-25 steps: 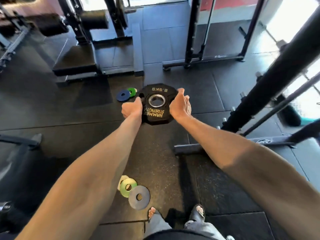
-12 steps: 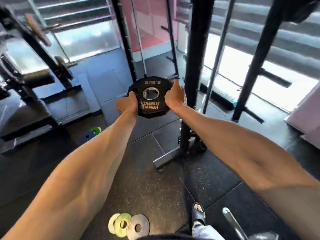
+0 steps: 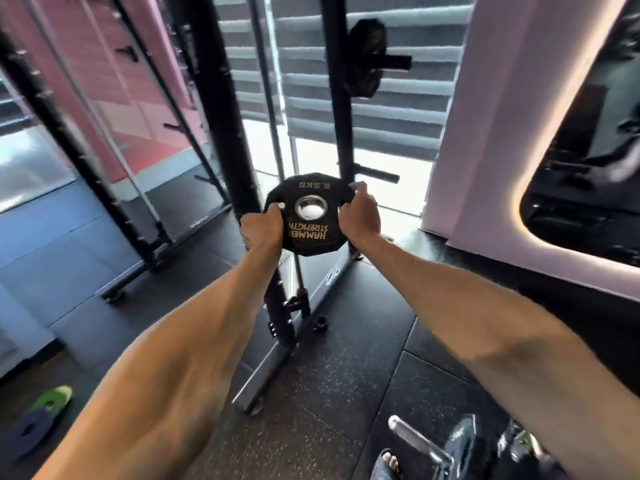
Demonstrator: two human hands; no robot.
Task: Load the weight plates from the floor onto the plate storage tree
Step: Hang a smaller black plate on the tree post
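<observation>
Gym with dark rubber floor, black weight plate held upright in midair, left hand and right hand gripping its opposite edges, just before black storage tree, another plate on an upper peg.

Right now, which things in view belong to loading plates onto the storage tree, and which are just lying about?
Belongs to the job:
- black plate, held by left hand and right hand
- storage tree, bare peg
- plate already hung
- small plates on floor

Lying about:
- rack
- loose collar
</observation>
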